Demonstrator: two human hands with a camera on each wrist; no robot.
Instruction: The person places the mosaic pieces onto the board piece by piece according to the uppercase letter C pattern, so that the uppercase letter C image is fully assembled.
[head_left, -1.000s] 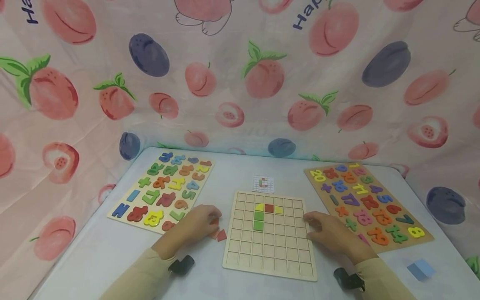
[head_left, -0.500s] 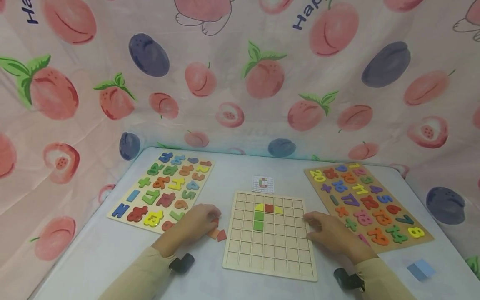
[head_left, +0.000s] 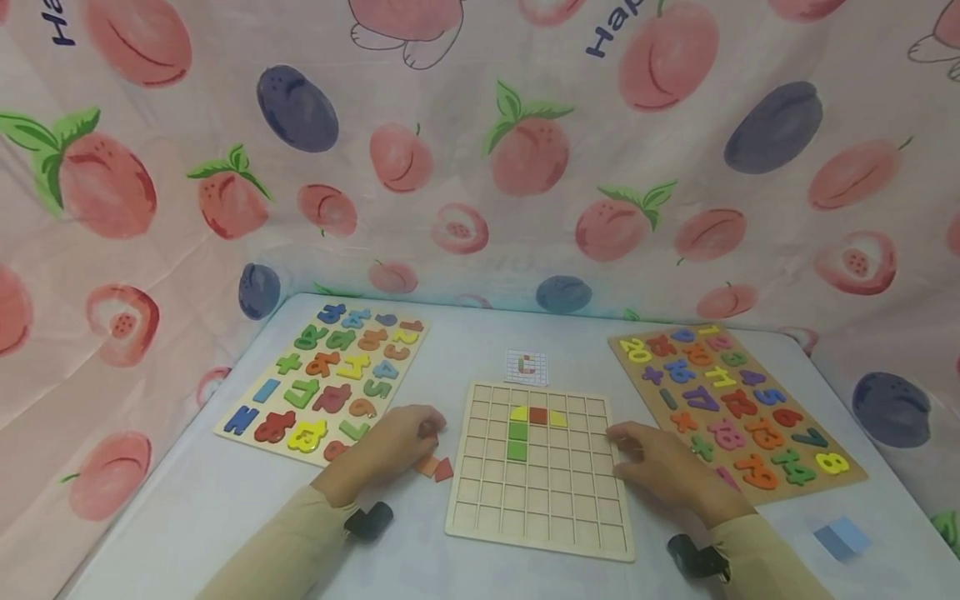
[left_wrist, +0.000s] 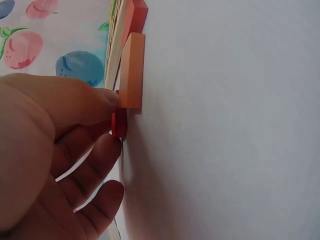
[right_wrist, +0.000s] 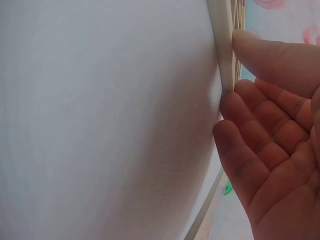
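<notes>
My left hand (head_left: 397, 442) is left of the wooden grid board (head_left: 551, 500), thumb and fingertips pinching a small red block (left_wrist: 119, 123). Right beside the thumb stands an orange block (left_wrist: 132, 75), with a lighter red block (left_wrist: 135, 17) beyond it in the left wrist view. At the board's right edge, my right hand (head_left: 656, 462) touches the rim with thumb and fingertips, its fingers loosely bent. On the grid lie a red square (head_left: 537, 417), a yellow rounded piece (head_left: 519, 414) and another yellow piece (head_left: 557, 419) either side, and two green squares (head_left: 517, 442) below the left one.
Behind the grid board lies a small card (head_left: 527, 367) printed with a coloured grid pattern. A number puzzle board (head_left: 251, 442) is at left, partly under my left arm; a second number board (head_left: 840, 483) is at right. A light blue block (head_left: 842, 540) sits front right.
My left hand has shifted slightly forward and right, showing more of the orange block below it. The right hand, grid board and placed pieces stay where they were.
</notes>
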